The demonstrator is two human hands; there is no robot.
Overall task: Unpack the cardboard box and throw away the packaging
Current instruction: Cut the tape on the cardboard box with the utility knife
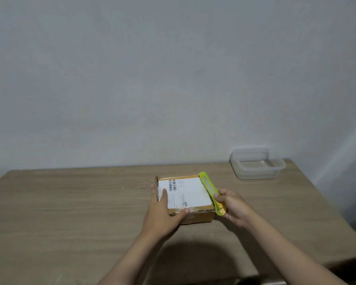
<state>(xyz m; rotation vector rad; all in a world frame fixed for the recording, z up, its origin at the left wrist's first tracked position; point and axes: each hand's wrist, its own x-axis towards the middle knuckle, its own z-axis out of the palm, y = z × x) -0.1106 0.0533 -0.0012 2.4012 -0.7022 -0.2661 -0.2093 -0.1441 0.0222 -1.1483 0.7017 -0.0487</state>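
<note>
In the middle of the wooden table [70,212] sits a shut cardboard box [190,202] with a white label [186,192] on top, so what is inside it cannot be seen. The left hand [164,210] lies on the box's near left corner with its fingers curled over the edges, and the right hand [233,206] holds a green box cutter [211,192] along the box's right edge. At the far right of the table, well apart from the box, stands a see-through plastic tub [257,164] that looks to have nothing in it.
</note>
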